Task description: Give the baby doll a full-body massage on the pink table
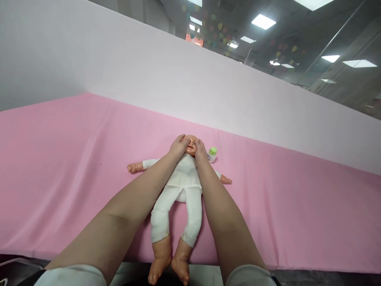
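A baby doll [184,186] in a white suit lies on its back on the pink sheet [59,167], arms spread, bare feet toward me. My left hand [178,146] rests on the left side of the doll's face with fingers laid over it. On the right side of the face lies my right hand [200,153], its fingers touching the cheek. Between the two hands only a strip of the doll's face shows. Neither hand grips anything.
A small white bottle with a green cap [212,154] stands just right of the doll's head, close to my right hand. A pale pink wall panel [208,87] rises behind the sheet. The sheet's near edge runs under the doll's feet.
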The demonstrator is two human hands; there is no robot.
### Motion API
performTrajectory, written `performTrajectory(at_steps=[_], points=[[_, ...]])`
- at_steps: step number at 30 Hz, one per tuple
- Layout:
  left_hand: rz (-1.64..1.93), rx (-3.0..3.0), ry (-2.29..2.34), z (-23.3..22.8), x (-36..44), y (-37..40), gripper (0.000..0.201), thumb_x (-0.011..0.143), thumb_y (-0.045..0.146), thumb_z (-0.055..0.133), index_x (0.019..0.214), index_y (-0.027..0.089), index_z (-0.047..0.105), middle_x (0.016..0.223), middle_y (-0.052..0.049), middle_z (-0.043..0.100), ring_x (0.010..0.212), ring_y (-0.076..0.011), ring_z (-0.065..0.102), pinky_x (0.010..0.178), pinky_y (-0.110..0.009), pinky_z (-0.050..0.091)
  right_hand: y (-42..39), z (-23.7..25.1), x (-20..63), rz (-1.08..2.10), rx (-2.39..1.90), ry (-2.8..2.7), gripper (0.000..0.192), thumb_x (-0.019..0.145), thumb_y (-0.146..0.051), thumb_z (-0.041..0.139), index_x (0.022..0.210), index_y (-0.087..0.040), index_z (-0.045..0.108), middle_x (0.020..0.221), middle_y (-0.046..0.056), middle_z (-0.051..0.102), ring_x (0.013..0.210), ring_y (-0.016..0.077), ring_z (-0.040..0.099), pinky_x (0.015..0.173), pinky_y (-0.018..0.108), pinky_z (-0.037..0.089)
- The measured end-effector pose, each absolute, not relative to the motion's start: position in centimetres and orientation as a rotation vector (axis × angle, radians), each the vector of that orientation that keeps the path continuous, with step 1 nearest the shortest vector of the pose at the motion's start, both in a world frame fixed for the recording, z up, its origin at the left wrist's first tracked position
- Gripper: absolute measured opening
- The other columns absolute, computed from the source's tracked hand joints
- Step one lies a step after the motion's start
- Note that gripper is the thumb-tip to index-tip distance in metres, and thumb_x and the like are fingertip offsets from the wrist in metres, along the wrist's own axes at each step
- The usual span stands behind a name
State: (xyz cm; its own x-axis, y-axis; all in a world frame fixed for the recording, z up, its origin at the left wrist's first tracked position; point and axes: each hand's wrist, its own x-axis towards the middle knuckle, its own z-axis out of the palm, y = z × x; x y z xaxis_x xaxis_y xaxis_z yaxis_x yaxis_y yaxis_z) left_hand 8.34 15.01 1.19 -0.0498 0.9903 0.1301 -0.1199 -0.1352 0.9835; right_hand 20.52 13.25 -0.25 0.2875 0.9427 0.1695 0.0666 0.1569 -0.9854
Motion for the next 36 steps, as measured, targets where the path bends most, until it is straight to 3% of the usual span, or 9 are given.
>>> performTrajectory(at_steps=[4,8,14,20,27,31,36], points=[[1.363,1.100,1.014,0.3,8.1,14.9,0.072,0.073,0.036,0.079,0.142,0.019,0.066,0.137,-0.015,0.073,0.122,-0.0320,0.072,0.106,-0.043,0.057,13.3,-1.3,20.7,0.892,-1.215,-1.033,0.075,0.088,-0.061,0.064,0.152,-0.026,0.049,0.158,0.009,0.060,0.140,0.0243,0.064,0.116,0.045,0.055],[1.339,1.035,0.962,0.3,8.1,14.9,0.077,0.069,0.033,0.080,0.142,0.016,0.064,0.133,-0.015,0.073,0.109,-0.0289,0.075,0.097,-0.041,0.062,13.2,-1.8,21.0,0.900,-1.169,-1.030,0.068,0.085,-0.056,0.073,0.145,-0.031,0.052,0.137,0.005,0.070,0.125,0.0243,0.071,0.107,0.044,0.061],[1.357,1.003,0.986,-0.1,8.4,15.5,0.060,0.077,0.034,0.077,0.134,0.019,0.069,0.126,-0.011,0.074,0.113,-0.0278,0.073,0.103,-0.042,0.060,13.6,-1.8,21.0,0.963,-1.164,-0.997,0.057,0.089,-0.056,0.072,0.137,-0.032,0.054,0.121,0.002,0.074,0.111,0.0244,0.075,0.100,0.046,0.064],[1.366,0.968,0.959,-0.3,8.3,15.9,0.051,0.086,0.031,0.068,0.135,0.018,0.071,0.132,-0.011,0.075,0.123,-0.0263,0.071,0.111,-0.040,0.056,13.5,-1.8,21.4,0.989,-1.059,-0.932,0.052,0.091,-0.052,0.065,0.136,-0.026,0.058,0.132,0.005,0.073,0.122,0.0240,0.073,0.111,0.047,0.060],[1.385,0.889,0.905,-0.3,7.8,15.5,0.065,0.084,0.028,0.068,0.149,0.018,0.064,0.151,-0.013,0.067,0.134,-0.0290,0.067,0.114,-0.042,0.055,13.1,-2.2,22.3,1.103,-0.938,-0.926,0.069,0.082,-0.039,0.070,0.148,-0.023,0.057,0.156,0.008,0.063,0.135,0.0258,0.067,0.119,0.051,0.054],[1.366,0.896,0.875,-0.2,7.7,15.1,0.066,0.081,0.029,0.071,0.145,0.016,0.064,0.142,-0.015,0.071,0.127,-0.0306,0.070,0.111,-0.044,0.057,12.9,-1.9,22.2,1.093,-0.958,-0.974,0.074,0.080,-0.041,0.073,0.149,-0.023,0.055,0.154,0.009,0.063,0.135,0.0282,0.068,0.117,0.052,0.056],[1.369,0.937,0.868,-0.1,8.0,14.8,0.071,0.072,0.030,0.080,0.140,0.016,0.062,0.137,-0.015,0.069,0.120,-0.0293,0.071,0.105,-0.042,0.059,12.5,-1.6,21.8,1.037,-0.960,-1.024,0.072,0.080,-0.046,0.077,0.144,-0.025,0.052,0.145,0.008,0.065,0.126,0.0248,0.071,0.112,0.047,0.059]])
